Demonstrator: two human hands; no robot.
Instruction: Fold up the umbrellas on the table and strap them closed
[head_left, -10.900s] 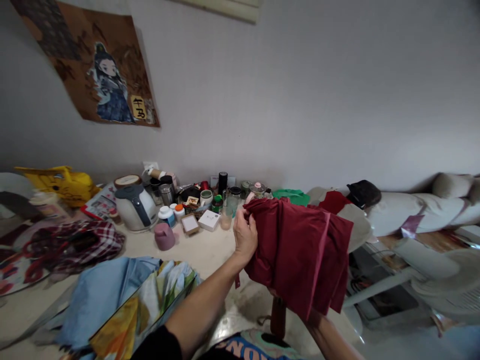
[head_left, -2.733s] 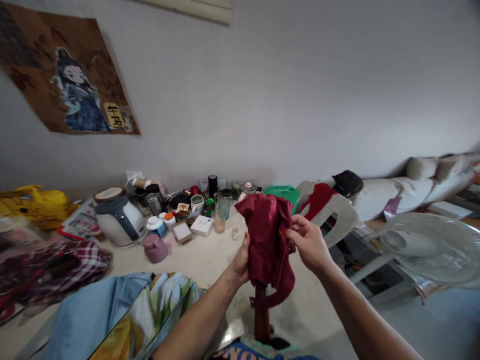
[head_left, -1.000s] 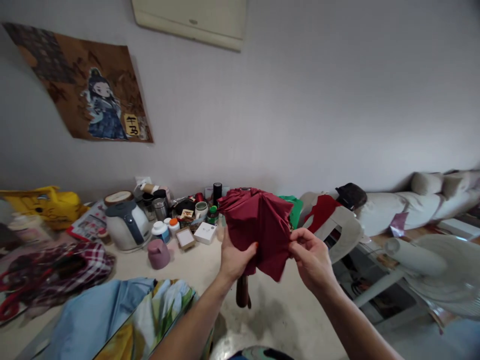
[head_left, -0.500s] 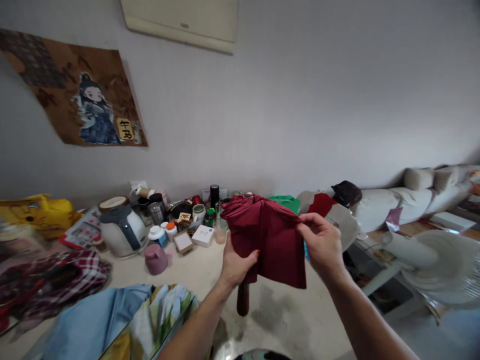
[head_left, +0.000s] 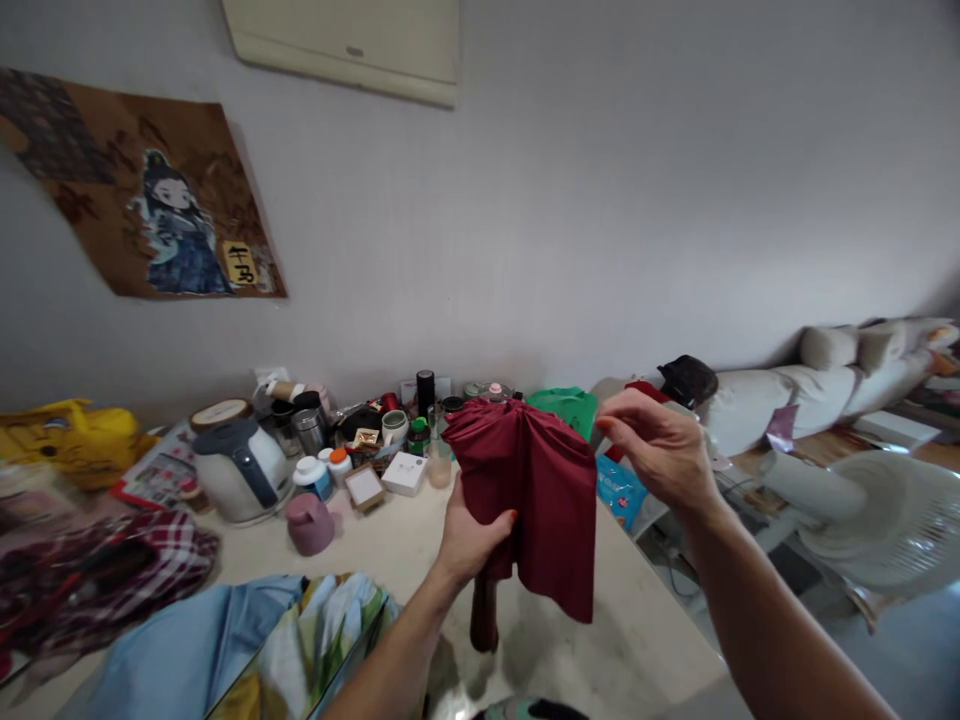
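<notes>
A dark red folding umbrella is held over the table, its cloth loose and folded down in pleats. Its brown handle sticks out below. My left hand is wrapped round the bundled cloth on its left side, thumb towards me. To the right of the cloth is my right hand, its thumb and fingers drawn together with nothing visible in them, a little apart from the umbrella. The loose cloth panel hangs straight down between the two hands.
On the table stand a kettle, a pink cup, bottles and small boxes. Blue and patterned cloth lies front left. A green bag and a blue packet are behind right. A fan stands at the right.
My right hand has let go of the umbrella's cloth edge and moved slightly up and right. The panel has dropped to hang down. My left hand keeps its hold.
</notes>
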